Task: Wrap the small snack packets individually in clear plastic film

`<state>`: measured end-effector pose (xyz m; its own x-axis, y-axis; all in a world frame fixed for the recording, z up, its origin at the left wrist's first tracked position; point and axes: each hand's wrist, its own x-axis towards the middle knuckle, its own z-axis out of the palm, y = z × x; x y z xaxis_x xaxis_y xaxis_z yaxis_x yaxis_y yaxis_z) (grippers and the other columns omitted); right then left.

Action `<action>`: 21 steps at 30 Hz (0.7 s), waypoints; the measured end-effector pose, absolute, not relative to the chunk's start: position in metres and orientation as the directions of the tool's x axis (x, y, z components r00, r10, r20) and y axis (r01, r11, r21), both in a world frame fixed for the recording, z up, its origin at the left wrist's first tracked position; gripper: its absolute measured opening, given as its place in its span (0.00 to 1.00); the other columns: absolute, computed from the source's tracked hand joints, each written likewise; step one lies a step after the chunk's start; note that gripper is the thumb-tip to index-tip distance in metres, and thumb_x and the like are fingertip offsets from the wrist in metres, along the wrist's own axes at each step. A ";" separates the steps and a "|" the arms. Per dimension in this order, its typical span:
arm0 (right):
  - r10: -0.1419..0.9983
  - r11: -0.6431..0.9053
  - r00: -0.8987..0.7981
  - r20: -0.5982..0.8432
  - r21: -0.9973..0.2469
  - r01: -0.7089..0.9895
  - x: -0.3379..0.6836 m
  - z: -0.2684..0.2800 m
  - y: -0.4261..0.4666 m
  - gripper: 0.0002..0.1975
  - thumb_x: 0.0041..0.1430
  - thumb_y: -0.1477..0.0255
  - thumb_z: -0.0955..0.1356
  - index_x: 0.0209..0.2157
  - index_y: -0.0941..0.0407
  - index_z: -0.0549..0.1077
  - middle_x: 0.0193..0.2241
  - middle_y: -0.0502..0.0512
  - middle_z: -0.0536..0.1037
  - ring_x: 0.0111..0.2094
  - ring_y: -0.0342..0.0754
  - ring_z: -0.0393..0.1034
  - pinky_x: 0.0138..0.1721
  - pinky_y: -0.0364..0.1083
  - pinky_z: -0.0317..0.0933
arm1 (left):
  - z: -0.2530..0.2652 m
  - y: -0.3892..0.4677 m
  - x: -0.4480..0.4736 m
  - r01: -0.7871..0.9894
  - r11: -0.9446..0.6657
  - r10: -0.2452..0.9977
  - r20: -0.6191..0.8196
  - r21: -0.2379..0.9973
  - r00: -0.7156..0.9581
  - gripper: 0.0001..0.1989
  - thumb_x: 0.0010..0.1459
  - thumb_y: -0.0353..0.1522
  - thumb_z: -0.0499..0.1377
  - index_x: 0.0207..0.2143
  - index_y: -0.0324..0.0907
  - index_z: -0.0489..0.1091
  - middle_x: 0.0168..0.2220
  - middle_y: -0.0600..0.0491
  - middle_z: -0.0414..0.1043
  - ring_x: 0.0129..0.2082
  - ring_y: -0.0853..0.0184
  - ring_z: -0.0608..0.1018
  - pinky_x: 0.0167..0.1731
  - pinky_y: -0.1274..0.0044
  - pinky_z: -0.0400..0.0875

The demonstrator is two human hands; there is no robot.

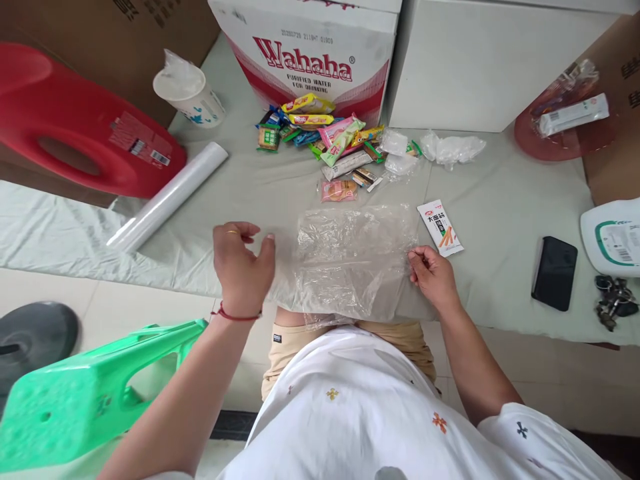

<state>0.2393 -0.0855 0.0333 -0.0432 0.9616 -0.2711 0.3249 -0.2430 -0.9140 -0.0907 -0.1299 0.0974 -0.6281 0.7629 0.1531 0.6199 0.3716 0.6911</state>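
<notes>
A clear plastic bag (345,267) lies spread flat on the cloth-covered table, its lower edge hanging over the front. My right hand (433,275) pinches the bag's right edge between thumb and fingers. Left of the bag, apart from it, my left hand (243,263) is raised with fingers half bent and the thumb away from them; nothing shows in it. Just above my right hand sits a white snack packet (441,228) with a picture of orange sticks. Beyond the bag is a pink biscuit packet (339,191).
Several wrapped snacks (310,120) are heaped before a Wahaba-like printed water carton (310,60). Crumpled plastic bags (453,148) lie beside them. Leftward are a plastic film roll (170,197), red jug (90,127) and paper cup (193,100); rightward, a phone (555,273) and keys (615,300).
</notes>
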 end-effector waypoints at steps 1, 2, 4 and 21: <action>0.961 -0.244 -0.047 -0.273 -0.914 0.325 0.237 0.034 -0.085 0.20 0.61 0.51 0.70 0.38 0.55 0.75 0.25 0.47 0.71 0.19 0.41 0.67 0.18 0.41 0.60 | 0.102 -0.131 -0.079 0.689 0.288 0.794 0.236 0.665 -0.560 0.06 0.60 0.32 0.62 0.40 0.43 0.70 0.44 0.49 0.71 0.42 0.61 0.75 0.41 0.70 0.70; 0.960 -0.242 -0.054 -0.274 -0.914 0.326 0.236 0.034 -0.085 0.20 0.61 0.51 0.70 0.38 0.55 0.75 0.25 0.47 0.72 0.19 0.42 0.67 0.18 0.41 0.60 | 0.104 -0.133 -0.067 0.741 0.179 0.849 0.280 0.647 -0.449 0.04 0.62 0.33 0.59 0.39 0.43 0.71 0.42 0.48 0.73 0.43 0.60 0.76 0.44 0.68 0.70; 0.962 -0.228 -0.066 -0.265 -0.912 0.340 0.237 0.033 -0.082 0.20 0.61 0.51 0.70 0.39 0.55 0.75 0.25 0.47 0.72 0.20 0.43 0.68 0.19 0.42 0.61 | 0.097 -0.135 -0.044 0.778 0.006 0.951 0.238 0.628 -0.199 0.07 0.65 0.34 0.57 0.40 0.43 0.74 0.43 0.45 0.76 0.48 0.56 0.77 0.52 0.64 0.69; 0.560 0.314 -0.667 -0.491 -0.620 0.719 0.332 0.096 -0.098 0.19 0.70 0.55 0.63 0.47 0.48 0.82 0.52 0.54 0.81 0.48 0.54 0.78 0.49 0.51 0.71 | 0.020 -0.152 -0.051 0.954 -0.055 0.998 -0.005 0.296 0.059 0.28 0.73 0.41 0.44 0.72 0.48 0.56 0.73 0.45 0.56 0.72 0.53 0.61 0.71 0.49 0.35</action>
